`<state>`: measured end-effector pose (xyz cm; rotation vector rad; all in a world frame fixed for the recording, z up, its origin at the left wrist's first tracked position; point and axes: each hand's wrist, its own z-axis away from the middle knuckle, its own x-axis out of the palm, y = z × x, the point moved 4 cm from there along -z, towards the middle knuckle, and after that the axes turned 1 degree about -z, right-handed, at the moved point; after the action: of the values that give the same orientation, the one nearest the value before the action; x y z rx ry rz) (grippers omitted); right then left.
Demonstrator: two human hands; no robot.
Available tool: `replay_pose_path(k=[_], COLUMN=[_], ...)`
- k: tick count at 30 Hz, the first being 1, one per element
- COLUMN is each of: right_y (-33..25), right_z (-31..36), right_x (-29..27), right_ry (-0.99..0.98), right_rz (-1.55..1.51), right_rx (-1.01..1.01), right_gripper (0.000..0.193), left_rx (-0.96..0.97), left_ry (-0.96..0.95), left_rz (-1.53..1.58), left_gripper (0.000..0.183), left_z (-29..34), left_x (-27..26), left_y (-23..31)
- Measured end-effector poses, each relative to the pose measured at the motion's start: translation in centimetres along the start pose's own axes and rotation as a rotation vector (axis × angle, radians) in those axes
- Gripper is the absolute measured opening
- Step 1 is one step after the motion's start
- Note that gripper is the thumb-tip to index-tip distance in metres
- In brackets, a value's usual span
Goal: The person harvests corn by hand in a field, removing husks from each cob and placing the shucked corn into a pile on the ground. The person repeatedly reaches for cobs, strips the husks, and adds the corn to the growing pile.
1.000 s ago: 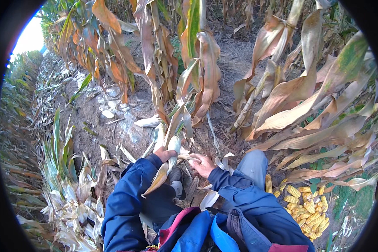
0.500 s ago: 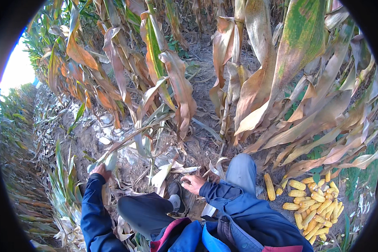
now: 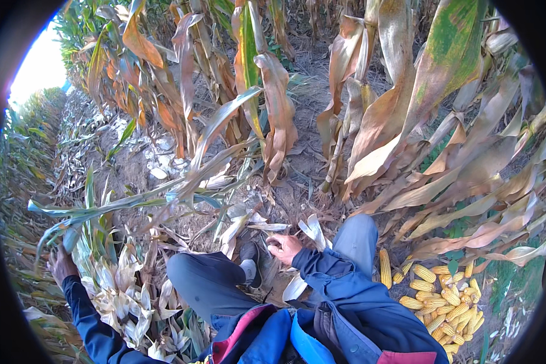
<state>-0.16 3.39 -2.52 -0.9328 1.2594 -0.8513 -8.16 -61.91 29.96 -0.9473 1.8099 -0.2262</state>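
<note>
Far out on the left, my left hand (image 3: 62,264) closes around the pale end of a dry corn stalk (image 3: 124,205), whose long, limp leaves trail up and to the right. Motion blurs part of that stalk, and the fingers show only in part. My right hand (image 3: 285,248) is low in front of me, between my knees, with loosely curled fingers apart and nothing visible in them. Beside it are a pale husk (image 3: 313,232) and bare soil. Below my left hand, a heap of stripped husks (image 3: 124,291) covers the ground.
Husked yellow corn cobs (image 3: 449,303) lie piled to the right of my knee, with one cob (image 3: 384,269) set apart. Standing dry corn plants (image 3: 279,109) rise ahead, their leaves leaning in from the right (image 3: 461,176). My shoe (image 3: 250,258) rests on the soil.
My left hand has swung outward to the left and nearer me, drawing the corn stalk along. My right hand has shifted slightly. The view has tilted, so the plants sit further right.
</note>
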Motion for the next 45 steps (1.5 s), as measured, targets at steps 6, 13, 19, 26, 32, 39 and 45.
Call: replay_pose_path(k=[6, 13, 19, 26, 32, 39, 45], right_y=[-8.4, -26.9, -36.4, -38.3, -34.4, -25.2, -22.9], right_z=[-2.2, -6.6, -7.8, -4.7, -3.8, -5.2, -4.9], right_x=[-2.1, -6.5, -7.8, -14.6, -21.2, -24.2, -26.4], right_ry=[0.241, 0.486, 0.001, 0.141, 0.315, 0.697, 0.479], right_rz=[0.224, 0.218, -0.508, -0.787, -0.939, -1.116, -0.933], right_rx=[-0.421, -0.931, -0.800, -0.776, -0.678, -0.328, -0.219], right_gripper=[0.056, 0.103, 0.110, 0.038, 0.025, 0.032, 0.034], left_rx=[0.351, 0.631, 0.910, 0.917, 0.955, 1.331, 1.233], left_ry=[0.700, 1.110, 0.887, 1.210, 0.896, -0.182, -0.171], left_rz=[0.190, 0.439, 0.903, 0.930, 1.264, 1.422, 1.726], left_gripper=[0.048, 0.038, 0.039, 0.016, 0.018, 0.024, 0.023], left_z=[-1.9, -6.2, -6.0, -1.5, -0.3, 14.1, 23.8], left_x=[-9.5, -29.9, -41.4, -49.3, -46.5, -33.1, -27.2], left_y=[-6.6, -3.8, 5.9, 16.6, 28.4, 48.8, 49.8])
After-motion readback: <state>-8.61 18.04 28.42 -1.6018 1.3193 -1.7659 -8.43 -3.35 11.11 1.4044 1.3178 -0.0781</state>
